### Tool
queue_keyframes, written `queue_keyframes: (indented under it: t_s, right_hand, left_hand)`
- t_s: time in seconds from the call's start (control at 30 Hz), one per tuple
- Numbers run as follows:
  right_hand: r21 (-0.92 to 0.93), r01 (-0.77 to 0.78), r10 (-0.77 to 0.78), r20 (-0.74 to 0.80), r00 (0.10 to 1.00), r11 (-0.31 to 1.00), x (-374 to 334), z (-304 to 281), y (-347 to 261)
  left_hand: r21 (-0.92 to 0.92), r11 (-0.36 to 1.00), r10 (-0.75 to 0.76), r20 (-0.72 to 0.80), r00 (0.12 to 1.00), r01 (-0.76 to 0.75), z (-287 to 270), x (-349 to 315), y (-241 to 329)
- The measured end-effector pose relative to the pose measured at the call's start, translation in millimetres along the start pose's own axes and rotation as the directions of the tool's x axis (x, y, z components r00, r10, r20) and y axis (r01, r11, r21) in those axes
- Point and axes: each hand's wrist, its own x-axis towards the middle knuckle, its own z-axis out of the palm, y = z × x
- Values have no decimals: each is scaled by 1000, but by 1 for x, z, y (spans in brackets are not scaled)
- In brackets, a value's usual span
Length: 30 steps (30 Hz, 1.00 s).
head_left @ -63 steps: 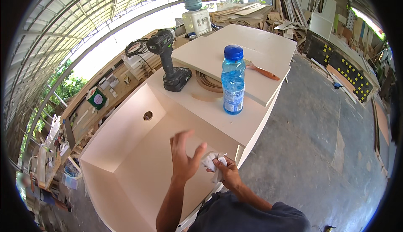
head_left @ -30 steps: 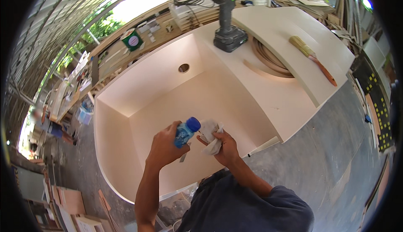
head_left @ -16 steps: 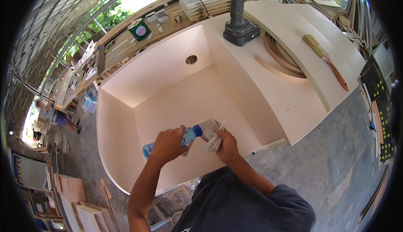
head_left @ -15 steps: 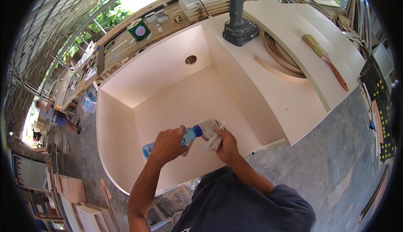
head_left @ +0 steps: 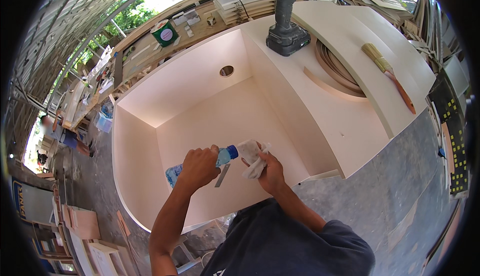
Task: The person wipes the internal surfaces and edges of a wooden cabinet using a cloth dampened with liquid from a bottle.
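As our left hand [head_left: 201, 167] closes around the bottle [head_left: 224, 157], its long axis slants from lower left up to the blue cap [head_left: 232, 151], aimed at the white cloth [head_left: 248, 152] our right hand [head_left: 271, 171] grips. Cap and cloth sit just beside each other; whether they touch, we can't tell. Both are over the box [head_left: 134, 156], with open room ahead of our hands. Rightward, past its wall, stand a drill [head_left: 287, 38] and, farther, a flat-lying brush [head_left: 386, 69].

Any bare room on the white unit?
Free: box floor between round hole and left hand; white top between coiled strip and near corner. Crowded: around drill and coiled strip; over box's near side, left hand gripping bottle, right hand cloth.
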Motion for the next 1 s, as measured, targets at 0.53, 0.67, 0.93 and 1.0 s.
queue_keyframes:
  t_s: [0.53,0.67,0.93,1.0]
  right_hand:
    - [-32,-10,8,-70,998,999,1,-8,-5]
    - [-19,-19,18,-22,1000,1000,4,-15,-6]
    - [60,136,-133,-38,990,989,9,-22,-21]
    - [64,173,-174,18,985,983,5,-9,-40]
  left_hand:
    - [-22,997,69,7,998,-68,15,7,16]
    - [-98,991,106,104,989,-96,18,6,36]
    - [-315,930,168,-97,981,-190,46,42,22]
    - [-452,871,131,-162,978,-191,49,53,27]
